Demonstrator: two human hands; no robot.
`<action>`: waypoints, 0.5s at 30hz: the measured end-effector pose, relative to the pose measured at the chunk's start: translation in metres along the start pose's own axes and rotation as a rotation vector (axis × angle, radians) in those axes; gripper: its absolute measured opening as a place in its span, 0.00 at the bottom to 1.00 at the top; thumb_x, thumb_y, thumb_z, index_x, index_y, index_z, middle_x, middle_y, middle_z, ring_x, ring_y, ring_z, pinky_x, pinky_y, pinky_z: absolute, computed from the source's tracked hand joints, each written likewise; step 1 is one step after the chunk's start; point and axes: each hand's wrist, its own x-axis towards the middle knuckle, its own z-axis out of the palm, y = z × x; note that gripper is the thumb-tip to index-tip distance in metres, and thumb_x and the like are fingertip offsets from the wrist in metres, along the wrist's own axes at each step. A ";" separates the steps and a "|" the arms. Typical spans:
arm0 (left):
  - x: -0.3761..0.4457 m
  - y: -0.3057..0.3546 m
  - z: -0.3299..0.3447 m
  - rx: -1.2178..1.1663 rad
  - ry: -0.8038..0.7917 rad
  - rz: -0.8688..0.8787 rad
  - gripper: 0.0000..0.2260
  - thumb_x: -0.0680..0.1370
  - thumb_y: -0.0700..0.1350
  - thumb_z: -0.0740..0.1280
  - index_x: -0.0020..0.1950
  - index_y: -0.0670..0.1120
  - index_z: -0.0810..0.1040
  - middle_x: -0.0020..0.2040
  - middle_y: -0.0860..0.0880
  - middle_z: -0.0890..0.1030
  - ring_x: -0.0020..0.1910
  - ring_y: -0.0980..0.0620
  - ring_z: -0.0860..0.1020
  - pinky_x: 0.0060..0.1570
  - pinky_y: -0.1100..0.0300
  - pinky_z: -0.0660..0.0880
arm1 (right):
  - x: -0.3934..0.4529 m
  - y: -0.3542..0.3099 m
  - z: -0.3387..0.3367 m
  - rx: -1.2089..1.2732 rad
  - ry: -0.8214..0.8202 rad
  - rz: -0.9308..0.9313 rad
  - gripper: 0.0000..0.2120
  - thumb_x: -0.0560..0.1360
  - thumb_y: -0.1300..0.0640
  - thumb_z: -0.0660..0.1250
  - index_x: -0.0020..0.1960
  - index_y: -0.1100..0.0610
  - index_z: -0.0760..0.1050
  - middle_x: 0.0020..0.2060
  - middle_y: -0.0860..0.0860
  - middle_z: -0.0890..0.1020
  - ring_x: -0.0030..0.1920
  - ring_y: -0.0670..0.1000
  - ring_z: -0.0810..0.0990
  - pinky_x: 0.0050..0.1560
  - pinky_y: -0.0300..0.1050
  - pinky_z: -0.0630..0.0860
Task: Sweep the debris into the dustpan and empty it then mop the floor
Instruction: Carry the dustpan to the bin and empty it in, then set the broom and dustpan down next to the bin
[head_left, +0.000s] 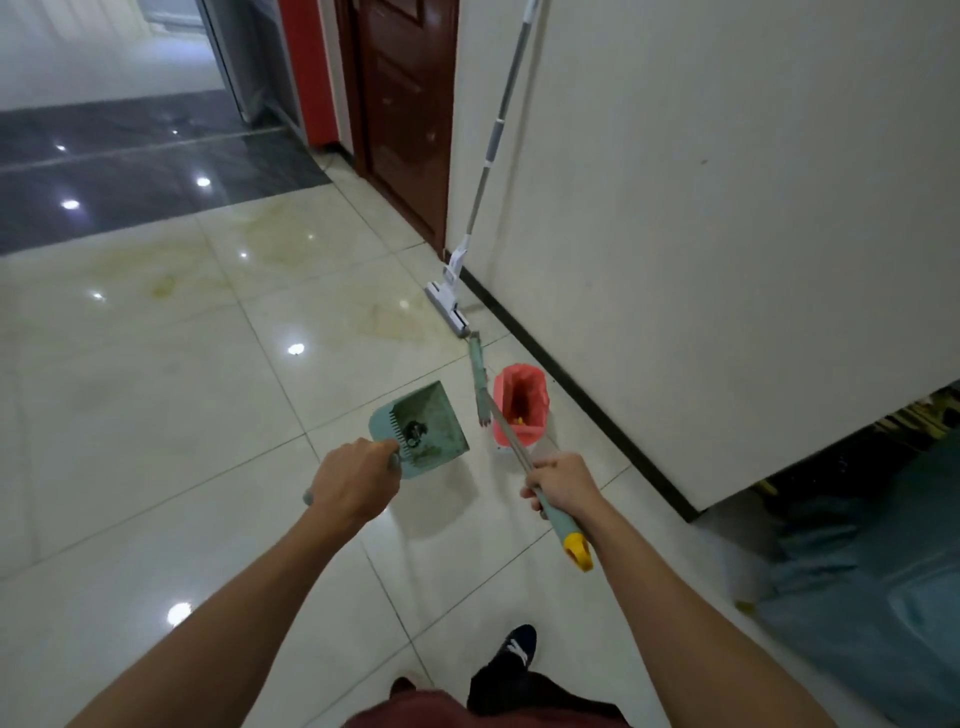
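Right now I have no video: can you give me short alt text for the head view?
A person's left hand holds a green dustpan containing dark debris, while the right hand grips a broom handle beside a red-lined bin. A mop leans on the white wall over glossy floor tiles.

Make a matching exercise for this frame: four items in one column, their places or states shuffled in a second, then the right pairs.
Things:
1. dustpan
2. broom
3. mop
4. bin

States:
A. leaning against the white wall
B. gripped by the right hand
C. lined with a red bag, on the floor
D. held by the left hand, debris inside

Pairs: 1-D, 2-B, 3-A, 4-C
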 end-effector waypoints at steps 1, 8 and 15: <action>-0.006 -0.007 0.006 0.003 -0.015 -0.022 0.12 0.81 0.50 0.58 0.57 0.52 0.80 0.44 0.51 0.83 0.31 0.53 0.80 0.33 0.56 0.82 | -0.002 0.001 0.007 -0.009 -0.022 0.005 0.10 0.71 0.71 0.64 0.50 0.68 0.80 0.38 0.64 0.84 0.26 0.52 0.77 0.25 0.40 0.73; -0.040 -0.033 0.055 -0.004 -0.121 -0.129 0.10 0.81 0.50 0.60 0.57 0.51 0.79 0.43 0.49 0.82 0.36 0.50 0.79 0.39 0.55 0.80 | 0.000 0.014 0.041 -0.085 -0.173 0.072 0.16 0.71 0.71 0.66 0.58 0.64 0.77 0.43 0.67 0.85 0.30 0.56 0.77 0.29 0.44 0.73; -0.072 -0.047 0.116 -0.048 -0.246 -0.189 0.11 0.82 0.51 0.59 0.62 0.52 0.77 0.42 0.50 0.82 0.35 0.51 0.79 0.38 0.56 0.79 | 0.014 0.048 0.070 -0.234 -0.248 0.158 0.28 0.66 0.69 0.70 0.66 0.66 0.74 0.44 0.64 0.85 0.26 0.55 0.79 0.28 0.44 0.73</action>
